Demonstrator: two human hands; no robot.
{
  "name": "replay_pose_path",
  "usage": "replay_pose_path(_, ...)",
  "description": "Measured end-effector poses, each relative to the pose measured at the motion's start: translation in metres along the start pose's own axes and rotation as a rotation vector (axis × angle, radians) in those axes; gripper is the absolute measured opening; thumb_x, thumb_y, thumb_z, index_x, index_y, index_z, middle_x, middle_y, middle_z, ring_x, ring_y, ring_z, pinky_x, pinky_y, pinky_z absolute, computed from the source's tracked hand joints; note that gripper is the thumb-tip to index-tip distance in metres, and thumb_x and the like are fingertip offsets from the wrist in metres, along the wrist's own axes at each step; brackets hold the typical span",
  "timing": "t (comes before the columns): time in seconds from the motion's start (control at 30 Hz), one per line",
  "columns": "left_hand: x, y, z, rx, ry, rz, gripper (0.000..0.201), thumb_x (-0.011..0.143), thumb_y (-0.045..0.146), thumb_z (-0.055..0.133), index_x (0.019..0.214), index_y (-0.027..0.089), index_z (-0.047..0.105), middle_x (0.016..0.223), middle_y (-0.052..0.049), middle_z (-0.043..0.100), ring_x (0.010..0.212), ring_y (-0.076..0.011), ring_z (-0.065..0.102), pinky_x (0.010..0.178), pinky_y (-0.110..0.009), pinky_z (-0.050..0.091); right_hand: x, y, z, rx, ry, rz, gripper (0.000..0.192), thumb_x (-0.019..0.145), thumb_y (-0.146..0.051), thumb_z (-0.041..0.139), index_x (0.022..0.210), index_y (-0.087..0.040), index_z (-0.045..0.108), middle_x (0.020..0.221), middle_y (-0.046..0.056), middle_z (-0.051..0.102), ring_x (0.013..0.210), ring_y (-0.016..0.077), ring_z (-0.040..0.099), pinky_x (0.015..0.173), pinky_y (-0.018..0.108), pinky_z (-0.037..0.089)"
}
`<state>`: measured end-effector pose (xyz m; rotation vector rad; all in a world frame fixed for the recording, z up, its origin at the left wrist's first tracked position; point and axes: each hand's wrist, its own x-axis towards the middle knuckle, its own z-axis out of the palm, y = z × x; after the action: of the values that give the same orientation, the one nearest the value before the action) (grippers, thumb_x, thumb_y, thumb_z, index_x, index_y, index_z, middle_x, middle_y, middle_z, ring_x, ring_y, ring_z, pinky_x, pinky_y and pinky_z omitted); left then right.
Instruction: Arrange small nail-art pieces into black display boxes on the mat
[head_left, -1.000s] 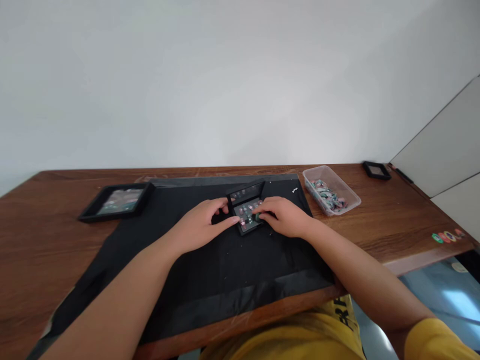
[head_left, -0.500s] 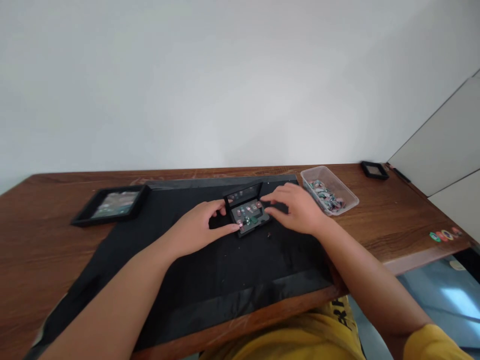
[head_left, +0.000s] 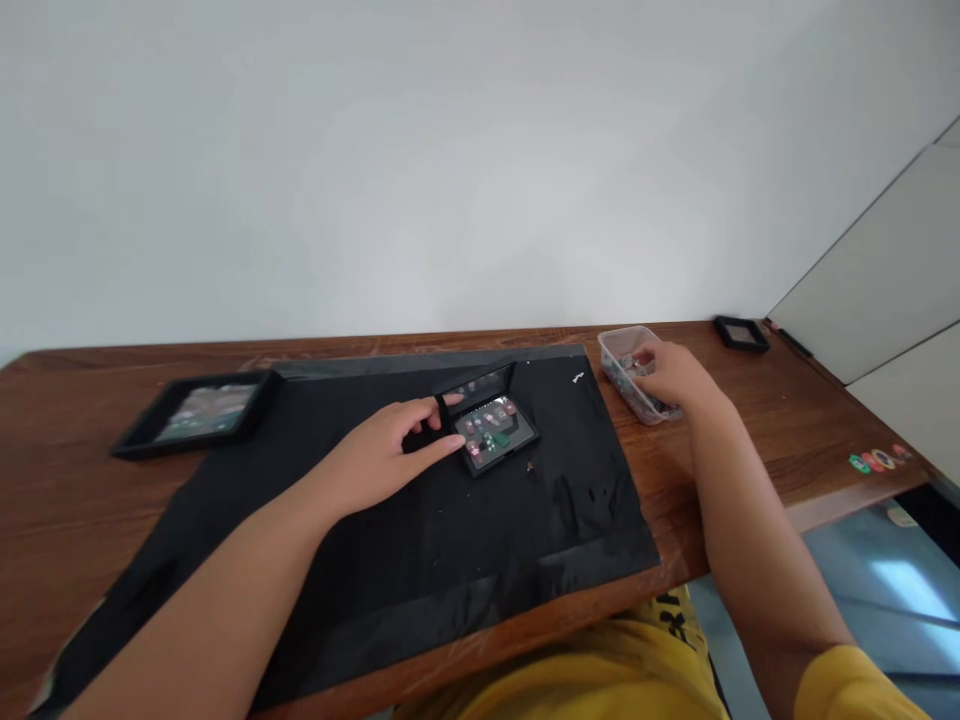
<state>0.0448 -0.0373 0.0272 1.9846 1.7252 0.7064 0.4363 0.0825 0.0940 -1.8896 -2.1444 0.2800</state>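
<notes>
A small black hinged case [head_left: 511, 447] rests on the black mat with its lid [head_left: 484, 386] raised. Small pink, green and dark pieces lie inside it, under a shiny surface. My left hand [head_left: 397, 440] holds the case's left side, thumb on the near edge and fingers by the lid. At the clear plastic tub [head_left: 637, 395], my right hand [head_left: 671, 372] dips its curled fingers among the small mixed pieces. Whatever the fingertips pinch is hidden. Near the case, a tiny piece [head_left: 530, 466] lies on the mat.
A black frame-like tray [head_left: 259, 405] with pieces in it stands on the left. A smaller black tray [head_left: 742, 345] sits at the back right. A white scrap [head_left: 577, 377] lies on the mat [head_left: 480, 550]. Round coloured stickers [head_left: 883, 459] mark the wooden table's right edge.
My right hand has left the case and moved right into the plastic tub. My left hand stays at the case. The white scrap on the mat now shows. The view has shifted slightly.
</notes>
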Motion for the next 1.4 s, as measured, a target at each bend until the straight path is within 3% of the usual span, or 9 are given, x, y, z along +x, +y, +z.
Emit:
replay_pose_path(0.13, 0.002, 0.008, -0.002, -0.001, 0.019, 0.028, 0.060, 0.094, 0.078, 0.046, 0.085, 0.025, 0.072, 0.090, -0.007, 0.072, 0.076, -0.0232, 0.062, 0.072, -0.037, 0.054, -0.001, -0.007, 0.007, -0.012, -0.108, 0.006, 0.024, 0.083, -0.023, 0.075, 0.107, -0.019, 0.081, 0.112, 0.013, 0.082, 0.103, 0.0300, 0.074, 0.088, 0.041, 0.055)
replay_pose_path(0.27, 0.002, 0.014, -0.003, -0.011, 0.056, 0.033, 0.064, 0.095, 0.077, 0.044, 0.092, 0.024, 0.079, 0.100, -0.007, 0.070, 0.079, -0.0221, 0.063, 0.072, -0.034, 0.056, -0.001, -0.011, 0.009, -0.047, -0.113, 0.002, 0.020, 0.085, -0.019, 0.071, 0.101, -0.021, 0.083, 0.111, 0.012, 0.082, 0.101, 0.0301, 0.074, 0.084, 0.040, 0.054)
replay_pose_path(0.47, 0.002, 0.015, -0.003, -0.036, 0.097, 0.000, 0.059, 0.093, 0.074, 0.048, 0.095, 0.025, 0.080, 0.112, -0.008, 0.073, 0.086, -0.0237, 0.067, 0.071, -0.033, 0.056, -0.002, -0.009, 0.000, 0.048, 0.118, 0.022, 0.023, 0.085, -0.021, 0.073, 0.105, -0.020, 0.085, 0.097, 0.012, 0.082, 0.091, 0.0275, 0.075, 0.085, 0.041, 0.056)
replay_pose_path(0.57, 0.004, 0.015, -0.003, -0.061, 0.137, 0.003, 0.057, 0.093, 0.073, 0.049, 0.100, 0.025, 0.079, 0.109, -0.008, 0.077, 0.092, -0.0263, 0.070, 0.077, -0.036, 0.057, -0.005, -0.013, -0.003, 0.191, 0.294, -0.029, 0.025, 0.085, -0.026, 0.075, 0.107, -0.020, 0.084, 0.094, 0.010, 0.082, 0.082, 0.0241, 0.074, 0.084, 0.041, 0.057)
replay_pose_path(0.67, 0.006, 0.013, -0.003, -0.061, 0.165, 0.001, 0.059, 0.093, 0.076, 0.049, 0.099, 0.025, 0.079, 0.105, -0.009, 0.080, 0.095, -0.0294, 0.072, 0.085, -0.041, 0.059, -0.010, -0.023, -0.002, 0.413, 0.345, -0.110, 0.024, 0.086, -0.031, 0.077, 0.106, -0.020, 0.083, 0.091, 0.009, 0.083, 0.080, 0.0223, 0.075, 0.083, 0.040, 0.060)
replay_pose_path(0.83, 0.008, 0.010, 0.000, -0.066, 0.206, 0.044, 0.060, 0.093, 0.080, 0.051, 0.095, 0.027, 0.081, 0.114, -0.010, 0.084, 0.107, -0.0331, 0.073, 0.101, -0.051, 0.059, -0.029, -0.051, 0.003, 0.666, 0.207, -0.353, 0.027, 0.087, -0.035, 0.079, 0.110, -0.020, 0.083, 0.102, 0.009, 0.085, 0.093, 0.0226, 0.080, 0.089, 0.039, 0.063)
replay_pose_path(1.07, 0.009, 0.008, 0.002, -0.071, 0.156, 0.040, 0.062, 0.092, 0.081, 0.051, 0.100, 0.029, 0.084, 0.115, -0.009, 0.085, 0.113, -0.0346, 0.073, 0.109, -0.055, 0.057, -0.052, -0.090, 0.036, 0.709, -0.293, -0.627, 0.013, 0.095, -0.021, 0.074, 0.105, -0.019, 0.081, 0.097, 0.005, 0.084, 0.077, 0.0144, 0.075, 0.073, 0.027, 0.057)
replay_pose_path(1.23, 0.009, 0.008, 0.002, -0.074, 0.098, 0.053, 0.059, 0.093, 0.077, 0.053, 0.105, 0.029, 0.085, 0.117, -0.009, 0.084, 0.116, -0.0347, 0.073, 0.109, -0.054, 0.057, -0.052, -0.101, 0.057, 0.581, -0.364, -0.616, 0.020, 0.095, -0.015, 0.076, 0.113, -0.021, 0.080, 0.103, 0.004, 0.085, 0.073, 0.0119, 0.072, 0.069, 0.023, 0.050)
replay_pose_path(1.4, 0.009, 0.009, 0.001, -0.092, 0.079, 0.053, 0.056, 0.093, 0.073, 0.055, 0.106, 0.028, 0.084, 0.120, -0.009, 0.083, 0.118, -0.0343, 0.073, 0.111, -0.053, 0.056, -0.051, -0.101, 0.055, 0.525, -0.312, -0.590, 0.021, 0.095, -0.014, 0.075, 0.113, -0.022, 0.081, 0.104, 0.002, 0.085, 0.066, 0.0100, 0.066, 0.068, 0.023, 0.045)
